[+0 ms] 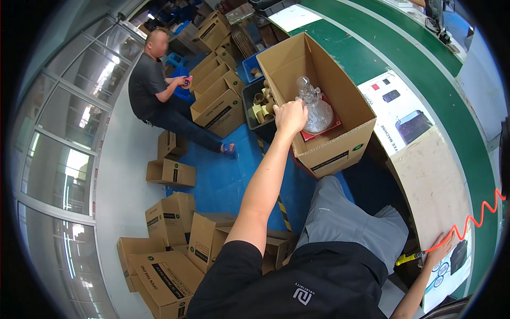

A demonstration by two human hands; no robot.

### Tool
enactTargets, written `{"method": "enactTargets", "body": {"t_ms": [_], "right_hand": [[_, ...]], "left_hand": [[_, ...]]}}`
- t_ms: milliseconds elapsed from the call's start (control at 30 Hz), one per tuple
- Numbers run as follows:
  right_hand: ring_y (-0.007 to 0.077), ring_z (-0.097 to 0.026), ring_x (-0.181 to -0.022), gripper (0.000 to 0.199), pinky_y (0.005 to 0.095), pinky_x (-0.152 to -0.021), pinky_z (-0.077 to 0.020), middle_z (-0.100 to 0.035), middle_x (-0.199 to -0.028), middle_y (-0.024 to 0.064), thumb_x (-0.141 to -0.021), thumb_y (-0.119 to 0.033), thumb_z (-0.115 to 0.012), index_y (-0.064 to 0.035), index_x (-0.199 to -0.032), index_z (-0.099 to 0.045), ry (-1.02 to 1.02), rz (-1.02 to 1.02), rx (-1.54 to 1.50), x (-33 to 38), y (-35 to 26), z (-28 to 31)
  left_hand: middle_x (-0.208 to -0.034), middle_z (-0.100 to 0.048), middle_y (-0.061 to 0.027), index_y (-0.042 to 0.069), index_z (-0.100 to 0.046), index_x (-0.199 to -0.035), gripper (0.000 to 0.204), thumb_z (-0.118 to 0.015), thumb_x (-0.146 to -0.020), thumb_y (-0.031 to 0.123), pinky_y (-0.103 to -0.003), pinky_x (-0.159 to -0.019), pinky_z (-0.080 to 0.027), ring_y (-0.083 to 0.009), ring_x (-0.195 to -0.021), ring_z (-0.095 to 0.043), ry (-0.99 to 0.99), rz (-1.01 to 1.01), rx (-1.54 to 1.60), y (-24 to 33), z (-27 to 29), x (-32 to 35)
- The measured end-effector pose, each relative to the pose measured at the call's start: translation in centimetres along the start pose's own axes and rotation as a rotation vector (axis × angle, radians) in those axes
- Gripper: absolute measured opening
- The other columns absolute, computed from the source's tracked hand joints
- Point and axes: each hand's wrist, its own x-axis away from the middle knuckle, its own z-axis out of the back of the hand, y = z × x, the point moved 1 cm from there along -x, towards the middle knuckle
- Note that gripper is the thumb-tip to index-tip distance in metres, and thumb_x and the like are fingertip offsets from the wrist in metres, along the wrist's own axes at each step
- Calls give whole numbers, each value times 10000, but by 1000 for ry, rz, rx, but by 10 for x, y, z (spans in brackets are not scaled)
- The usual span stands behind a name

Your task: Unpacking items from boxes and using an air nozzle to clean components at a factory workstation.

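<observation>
My left hand point(291, 116) is closed over the near left rim of a tall open cardboard box point(329, 154). Inside that box a clear, bottle-shaped thing with a wide round bottom point(319, 116) stands upright on a red piece point(321, 132); its exact kind I cannot make out. My right hand point(440, 248) lies on the bench edge at the lower right, its fingers stretched over the panel. A red coiled hose point(470, 220) runs across it, and a yellow tool-like piece point(408, 259) sticks out beside its wrist.
Another person point(159, 85) stands at the far left beside a row of open cardboard boxes point(218, 106). Several more boxes point(164, 276) sit on the floor at the lower left. A dark bin point(259, 109) holds cardboard tubes. A green-topped bench point(356, 45) curves along the right.
</observation>
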Motion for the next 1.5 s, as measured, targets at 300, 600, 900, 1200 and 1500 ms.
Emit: {"method": "enactTargets", "body": {"t_ms": [300,600,900,1200,1500], "right_hand": [[323,-404,-1375,484,462,-1142,-277,-407,-1521,144,-1029,-268,-464,-62,-1466,-423,1,-4,0,-1,1,1],[325,-407,-1375,479,467,-1141,-282,-408,-1522,141,-1027,-262,-466,-66,-1463,-426,0,-7,16,0,4,-3],[321,-410,-1374,483,465,-1141,-283,-410,-1522,137,-1024,-266,-475,-68,-1462,-429,2,-12,19,0,3,-4],[316,-408,-1378,486,459,-1134,-289,-414,-1518,143,-1025,-257,-479,-63,-1466,-423,36,26,6,0,4,-3],[307,-393,-1394,491,447,-1140,-279,-403,-1529,139,-1026,-261,-475,-68,-1474,-415,10,7,17,0,4,-3]], "left_hand": [[-869,-726,-151,72,-688,-955,245,-567,-917,281,-576,-894,-416,-344,-834,-706,-3,1,-4,1,1,-1],[-866,-727,-155,71,-692,-949,242,-576,-914,280,-583,-894,-413,-345,-832,-707,1,-1,2,0,-1,-1],[-863,-725,-160,68,-690,-941,242,-578,-912,280,-582,-889,-413,-349,-829,-706,11,-2,8,-1,-2,-1],[-866,-725,-158,71,-688,-943,245,-574,-919,286,-578,-902,-408,-347,-843,-705,1,6,6,1,1,0],[-870,-726,-158,75,-688,-958,241,-574,-920,285,-580,-901,-411,-347,-844,-705,-4,5,6,1,0,0]]}}
